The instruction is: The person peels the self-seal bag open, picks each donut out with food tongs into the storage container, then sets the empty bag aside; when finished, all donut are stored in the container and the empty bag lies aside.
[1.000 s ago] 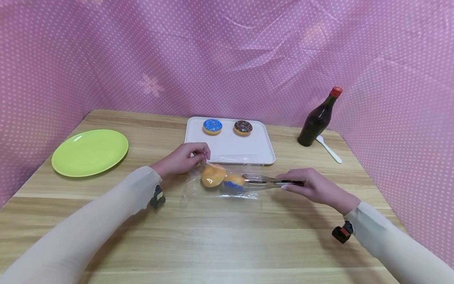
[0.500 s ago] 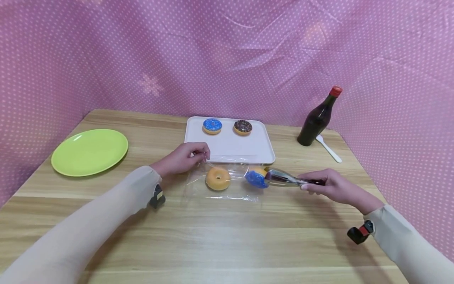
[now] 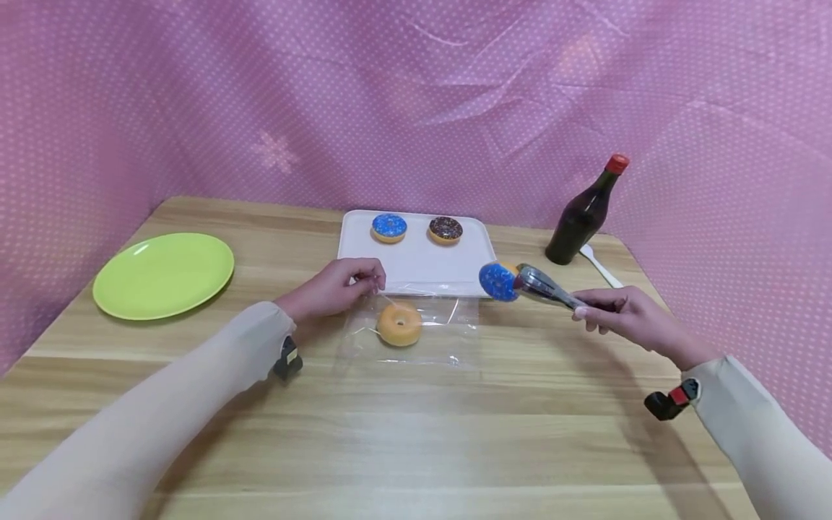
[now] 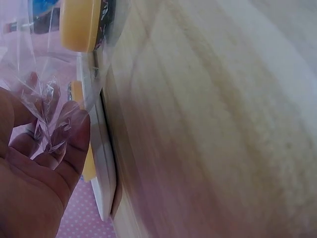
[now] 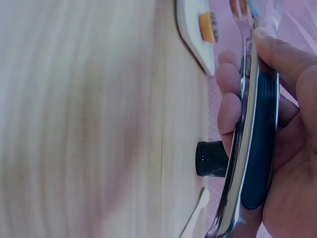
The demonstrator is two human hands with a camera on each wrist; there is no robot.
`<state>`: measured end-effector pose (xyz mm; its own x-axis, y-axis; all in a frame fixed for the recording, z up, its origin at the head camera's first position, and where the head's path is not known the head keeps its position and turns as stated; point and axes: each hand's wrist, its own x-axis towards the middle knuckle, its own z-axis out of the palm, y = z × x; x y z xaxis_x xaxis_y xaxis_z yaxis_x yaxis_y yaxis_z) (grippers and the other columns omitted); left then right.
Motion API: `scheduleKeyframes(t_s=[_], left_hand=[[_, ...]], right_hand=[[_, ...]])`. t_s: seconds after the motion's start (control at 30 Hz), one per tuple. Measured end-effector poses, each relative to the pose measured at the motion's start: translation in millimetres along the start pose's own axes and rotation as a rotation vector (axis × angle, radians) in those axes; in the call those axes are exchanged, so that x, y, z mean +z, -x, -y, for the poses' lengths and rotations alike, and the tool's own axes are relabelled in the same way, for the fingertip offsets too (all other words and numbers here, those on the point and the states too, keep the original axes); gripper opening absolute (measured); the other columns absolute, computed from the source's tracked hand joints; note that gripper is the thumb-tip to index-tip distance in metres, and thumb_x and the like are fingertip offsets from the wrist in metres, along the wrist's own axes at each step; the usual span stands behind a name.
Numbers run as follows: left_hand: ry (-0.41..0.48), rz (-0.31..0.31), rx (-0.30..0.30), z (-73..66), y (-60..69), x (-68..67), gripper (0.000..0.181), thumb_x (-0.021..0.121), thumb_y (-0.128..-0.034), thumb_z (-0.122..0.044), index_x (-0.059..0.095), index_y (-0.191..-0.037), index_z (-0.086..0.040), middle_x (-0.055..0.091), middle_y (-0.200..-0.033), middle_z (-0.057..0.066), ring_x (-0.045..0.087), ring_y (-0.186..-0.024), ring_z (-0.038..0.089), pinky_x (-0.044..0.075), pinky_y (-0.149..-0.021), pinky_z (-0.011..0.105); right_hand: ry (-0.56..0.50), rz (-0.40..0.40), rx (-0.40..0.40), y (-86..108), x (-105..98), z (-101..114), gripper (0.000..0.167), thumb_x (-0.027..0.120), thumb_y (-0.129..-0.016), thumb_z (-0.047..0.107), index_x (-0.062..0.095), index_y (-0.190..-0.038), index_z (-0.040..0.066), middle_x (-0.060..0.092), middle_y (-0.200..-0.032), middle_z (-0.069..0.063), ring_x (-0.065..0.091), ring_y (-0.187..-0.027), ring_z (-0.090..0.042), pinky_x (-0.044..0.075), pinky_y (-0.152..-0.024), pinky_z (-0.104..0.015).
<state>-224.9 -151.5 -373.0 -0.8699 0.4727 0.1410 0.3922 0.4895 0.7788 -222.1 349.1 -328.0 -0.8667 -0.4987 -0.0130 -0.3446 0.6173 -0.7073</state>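
From your head, one camera looks forward and down over the table [image 3: 416,440] to the far curtain [image 3: 416,108]. The wrist cameras, rolled sideways, look far from close beside your left hand [image 3: 341,287] and right hand [image 3: 627,318]; both share the white tray [image 3: 429,266].

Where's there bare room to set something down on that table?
The light wooden table is bare at front, between the beige sleeves, and between the rounded lime-green plate and white rectangular tray. Crowded: before the tray, with a tan ring doughnut in a clear plastic bag.
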Motion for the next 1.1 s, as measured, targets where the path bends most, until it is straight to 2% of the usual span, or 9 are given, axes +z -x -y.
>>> scheduleKeyframes(t_s=[0.17,0.27,0.5,0.57,0.73,0.83,1.1], left_hand=[[-0.004,-0.004,0.004,0.2,0.1,-0.2,0.017,0.055,-0.1033,0.003,0.067,-0.101,-0.007,0.067,-0.096,0.01,0.058,-0.088,0.021,0.049,-0.079,0.028],[0.001,-0.004,0.001,0.8,0.2,0.1,0.017,0.055,-0.1031,0.004,0.068,-0.1,-0.007,0.067,-0.097,0.012,0.058,-0.09,0.021,0.048,-0.08,0.03],[-0.008,-0.005,-0.021,3.0,0.3,2.6,0.018,0.054,-0.1032,0.003,0.068,-0.1,-0.009,0.067,-0.098,0.008,0.057,-0.093,0.02,0.048,-0.084,0.032],[-0.01,-0.005,-0.018,2.3,-0.1,2.8,0.019,0.054,-0.1032,0.003,0.068,-0.101,-0.009,0.067,-0.098,0.007,0.057,-0.094,0.02,0.047,-0.084,0.033],[0.002,-0.002,-0.006,0.9,0.0,3.4,0.019,0.054,-0.103,0.004,0.069,-0.1,-0.008,0.067,-0.099,0.009,0.056,-0.094,0.021,0.047,-0.085,0.035],[0.004,-0.002,-0.001,0.9,0.1,4.0,0.019,0.054,-0.103,0.004,0.068,-0.099,-0.008,0.067,-0.1,0.009,0.057,-0.094,0.022,0.047,-0.086,0.036],[-0.004,-0.003,-0.008,1.1,0.9,4.9,0.019,0.055,-0.1028,0.003,0.069,-0.099,-0.01,0.068,-0.101,0.007,0.057,-0.095,0.021,0.049,-0.087,0.035]], right_hand=[[-0.018,0.001,0.037,-22.6,-4,1,0.035,0.063,-0.105,0.016,0.066,-0.134,-0.004,0.074,-0.089,0.011,0.066,-0.076,-0.011,0.055,-0.062,-0.027],[-0.003,0.019,0.043,-39.4,-1,6,0.036,0.063,-0.106,0.02,0.067,-0.136,0.001,0.075,-0.093,0.008,0.067,-0.079,-0.012,0.056,-0.066,-0.028],[0.009,0.109,0.02,-82.9,24,23,0.035,0.064,-0.105,0.021,0.068,-0.136,0.007,0.073,-0.101,-0.019,0.068,-0.084,-0.02,0.059,-0.073,-0.029],[0.015,0.133,0.015,-93.9,32,29,0.036,0.066,-0.104,0.021,0.068,-0.138,0.007,0.074,-0.103,-0.022,0.07,-0.086,-0.025,0.06,-0.073,-0.03],[0.024,0.179,0.024,-119.4,48,49,0.041,0.066,-0.104,0.026,0.065,-0.141,0.007,0.076,-0.105,-0.017,0.07,-0.091,-0.024,0.06,-0.079,-0.033],[0.044,0.182,0.032,-131.6,55,59,0.041,0.066,-0.104,0.03,0.066,-0.14,0.011,0.076,-0.105,-0.013,0.071,-0.092,-0.021,0.061,-0.08,-0.034],[0.022,0.247,0.009,-152.6,74,73,0.038,0.065,-0.104,0.028,0.068,-0.137,0.01,0.076,-0.104,-0.012,0.066,-0.081,-0.018,0.057,-0.073,-0.032]])
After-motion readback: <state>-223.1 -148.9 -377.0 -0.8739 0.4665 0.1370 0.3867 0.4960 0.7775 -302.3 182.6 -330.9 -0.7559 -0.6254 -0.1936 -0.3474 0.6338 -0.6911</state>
